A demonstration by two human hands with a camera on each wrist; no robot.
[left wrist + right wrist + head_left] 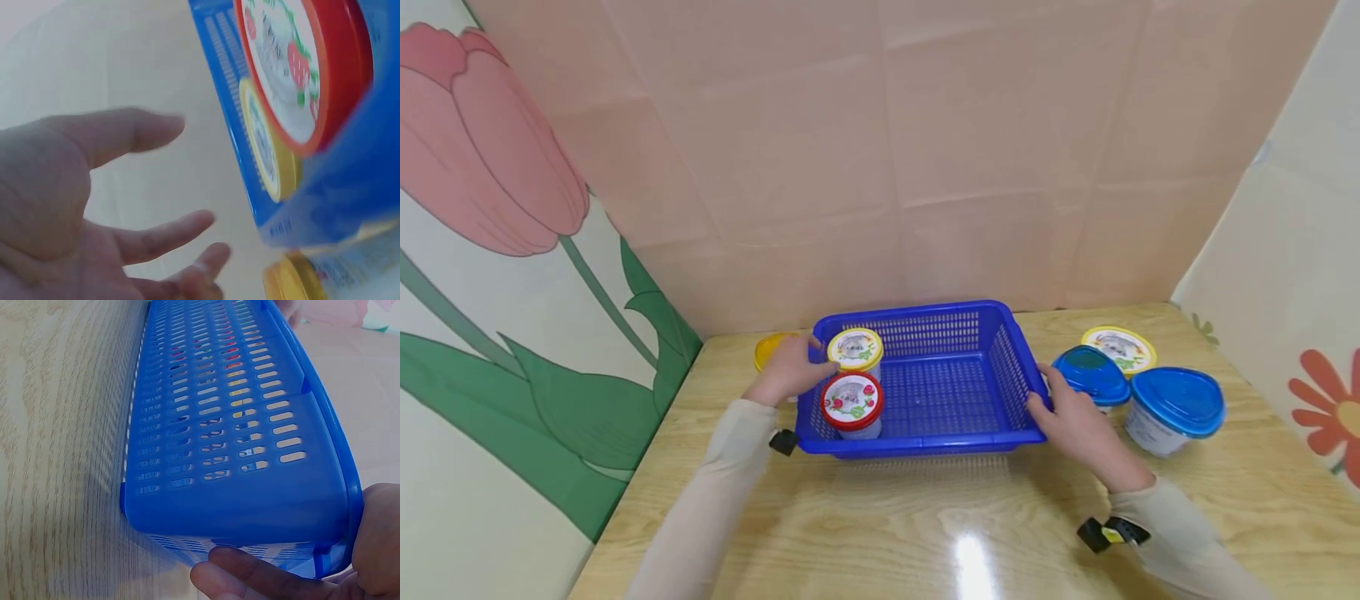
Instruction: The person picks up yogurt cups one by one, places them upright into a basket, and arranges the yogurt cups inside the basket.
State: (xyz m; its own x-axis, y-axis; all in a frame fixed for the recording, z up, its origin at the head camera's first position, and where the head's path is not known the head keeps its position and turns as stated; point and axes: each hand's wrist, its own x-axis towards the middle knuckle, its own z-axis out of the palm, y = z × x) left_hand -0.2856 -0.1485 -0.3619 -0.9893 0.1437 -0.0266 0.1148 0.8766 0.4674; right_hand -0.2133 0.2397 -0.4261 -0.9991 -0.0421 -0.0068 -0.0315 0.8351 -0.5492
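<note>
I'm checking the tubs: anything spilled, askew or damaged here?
Nothing stands out: the red-lidded tub and yellow-lidded tub inside the blue basket look upright and covered, with no visible spill or damage.

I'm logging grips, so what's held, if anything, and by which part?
The right hand holds the basket by its right end rim, near the front corner; the left hand holds nothing.

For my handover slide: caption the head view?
Right hand grips a blue basket holding a red-lidded tub and a yellow-lidded tub; left hand nearby.
</note>
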